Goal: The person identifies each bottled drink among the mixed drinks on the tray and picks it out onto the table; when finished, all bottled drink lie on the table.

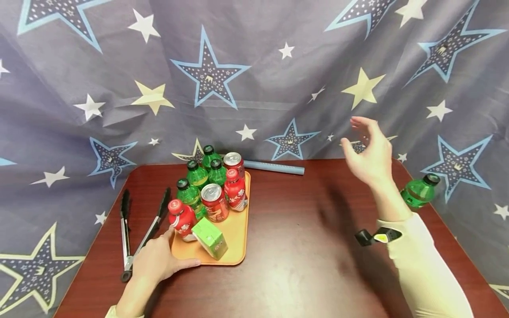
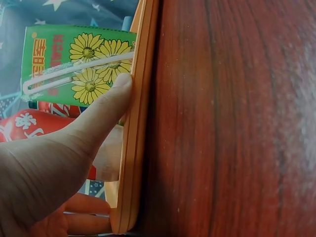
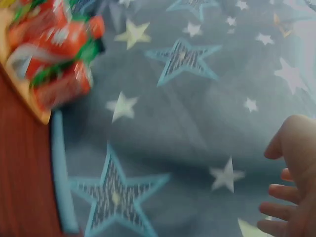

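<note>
My left hand [image 1: 155, 256] lies at the front left corner of the orange tray [image 1: 238, 238], thumb stretched along the front rim and other fingers by the left rim. Right beside it on the tray stand a red bottle [image 1: 182, 218] and a green drink carton [image 1: 210, 238] with flowers and a wrapped straw [image 2: 74, 74]. Behind them are red cans [image 1: 214, 203], another red bottle [image 1: 235, 190] and several green bottles [image 1: 190, 194] with black caps. My right hand [image 1: 371, 152] is raised over the table's back right, fingers loosely curved, holding nothing.
Spread tongs [image 1: 127, 238] with black tips lie left of the tray. A light blue strip [image 1: 274, 167] runs along the table's back edge. Past my right forearm, a green bottle [image 1: 419, 193] is at the table's right edge. A star-patterned curtain [image 1: 254, 79] hangs behind.
</note>
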`<state>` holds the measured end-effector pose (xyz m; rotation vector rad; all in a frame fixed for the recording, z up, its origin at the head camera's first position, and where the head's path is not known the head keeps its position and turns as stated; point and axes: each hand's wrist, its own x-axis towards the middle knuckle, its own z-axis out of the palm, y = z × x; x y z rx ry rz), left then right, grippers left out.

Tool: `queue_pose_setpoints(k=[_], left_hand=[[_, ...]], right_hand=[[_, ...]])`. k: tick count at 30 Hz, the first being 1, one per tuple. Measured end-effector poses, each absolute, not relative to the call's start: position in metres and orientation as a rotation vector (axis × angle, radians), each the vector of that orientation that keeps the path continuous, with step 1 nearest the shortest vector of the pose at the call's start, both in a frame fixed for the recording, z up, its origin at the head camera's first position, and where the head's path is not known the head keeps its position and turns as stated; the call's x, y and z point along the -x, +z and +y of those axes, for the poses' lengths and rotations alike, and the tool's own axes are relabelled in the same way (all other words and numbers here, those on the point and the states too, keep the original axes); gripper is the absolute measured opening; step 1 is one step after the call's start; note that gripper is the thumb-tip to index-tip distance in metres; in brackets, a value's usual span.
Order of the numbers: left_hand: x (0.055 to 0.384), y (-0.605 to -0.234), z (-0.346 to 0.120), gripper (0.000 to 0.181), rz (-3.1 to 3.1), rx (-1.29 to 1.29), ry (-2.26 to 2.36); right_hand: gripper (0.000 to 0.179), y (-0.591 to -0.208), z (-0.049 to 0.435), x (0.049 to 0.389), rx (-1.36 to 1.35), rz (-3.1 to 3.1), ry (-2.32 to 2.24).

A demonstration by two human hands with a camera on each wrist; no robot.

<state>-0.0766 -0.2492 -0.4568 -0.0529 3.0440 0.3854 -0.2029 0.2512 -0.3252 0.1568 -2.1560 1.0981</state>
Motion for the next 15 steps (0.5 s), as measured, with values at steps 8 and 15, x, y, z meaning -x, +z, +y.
queue_pose_setpoints(k=[8, 15], left_hand=[[0.076, -0.46, -0.248, 0.143, 3.02, 0.083, 0.373], [0.078, -0.459, -0.248, 0.143, 3.055, 0.072, 0.374]], right_hand=[[0.05, -0.323, 0.191, 0.212, -0.418, -2.195, 1.373], [0.052, -0.331, 0.135, 0.219, -0.625, -2.235, 1.441]])
